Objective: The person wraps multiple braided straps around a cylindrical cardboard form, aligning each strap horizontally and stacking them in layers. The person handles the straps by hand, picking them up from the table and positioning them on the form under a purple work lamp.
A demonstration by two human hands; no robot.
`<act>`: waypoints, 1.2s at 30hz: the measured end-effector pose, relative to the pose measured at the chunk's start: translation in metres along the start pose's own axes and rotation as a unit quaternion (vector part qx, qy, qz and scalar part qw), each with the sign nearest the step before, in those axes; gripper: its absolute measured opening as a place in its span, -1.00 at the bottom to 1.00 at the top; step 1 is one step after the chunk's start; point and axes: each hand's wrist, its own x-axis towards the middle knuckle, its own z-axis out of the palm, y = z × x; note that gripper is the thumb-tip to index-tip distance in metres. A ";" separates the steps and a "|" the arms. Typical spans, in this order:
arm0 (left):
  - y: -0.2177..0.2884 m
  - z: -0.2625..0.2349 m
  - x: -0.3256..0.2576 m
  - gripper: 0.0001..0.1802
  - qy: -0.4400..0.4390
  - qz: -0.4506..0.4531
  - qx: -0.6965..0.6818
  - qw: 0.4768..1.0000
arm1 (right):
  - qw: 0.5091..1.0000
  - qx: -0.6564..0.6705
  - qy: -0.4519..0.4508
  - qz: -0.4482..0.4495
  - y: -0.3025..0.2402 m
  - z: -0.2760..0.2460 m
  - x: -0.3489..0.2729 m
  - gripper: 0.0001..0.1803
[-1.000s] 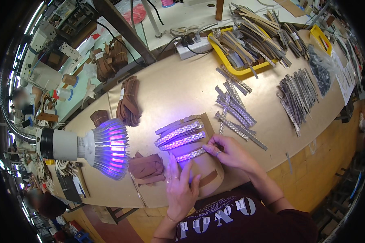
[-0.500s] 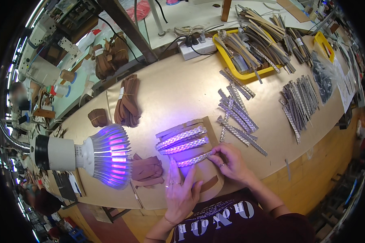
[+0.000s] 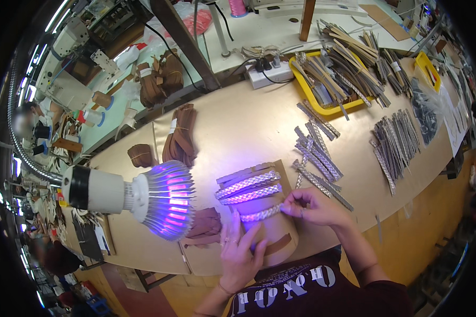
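Note:
A short braided strap [image 3: 262, 214], silvery and tinted violet by the light, lies across a tan rounded board [image 3: 286, 228]. My right hand [image 3: 316, 208] pinches its right end between thumb and fingers. My left hand [image 3: 240, 254] rests with fingers stretched and spread, the index fingertip beside the strap's left end. Farther up the board lie more braided straps [image 3: 248, 184] side by side, with a plain brown strip [image 3: 248, 171] beyond them. A brown strip [image 3: 278, 245] sits on the board's near part.
A finned lamp [image 3: 166, 201] on a flexible arm shines violet from the left. Brown strip bundles [image 3: 180, 137] and flat brown pieces [image 3: 205, 226] lie left of the board. Loose braided straps [image 3: 317, 153], a strap row [image 3: 395, 148] and a yellow tray [image 3: 330, 112] stand right and beyond.
The whole view has shifted, so the bench and lamp sit farther right and a little lower. Both hands keep nearly the same places at the strap.

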 end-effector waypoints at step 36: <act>-0.026 0.015 -0.036 -0.83 0.114 -0.059 -0.224 0.966 | 0.975 -0.189 -0.038 -0.108 -0.031 0.026 -0.040 -0.77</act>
